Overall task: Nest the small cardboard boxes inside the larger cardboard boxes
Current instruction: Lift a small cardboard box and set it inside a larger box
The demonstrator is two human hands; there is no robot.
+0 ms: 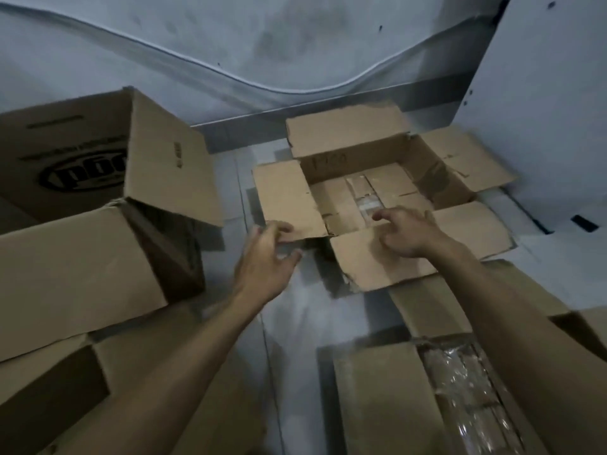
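Note:
An open cardboard box [437, 178] stands on the floor ahead, all its flaps spread outward. Inside it lies another cardboard layer with a taped seam [368, 198]. My left hand [266, 254] pinches the near corner of the box's left flap [285, 198] between thumb and fingers. My right hand [407, 231] hovers over the box's near edge above the front flap [377, 261], fingers spread and curled, holding nothing.
A large printed box [65, 165] with a raised flap stands at the left, more boxes [75, 274] in front of it. At the lower right another box [374, 395] shows shiny tape or plastic [460, 389]. Grey tiled floor [289, 339] runs between them; walls stand close behind.

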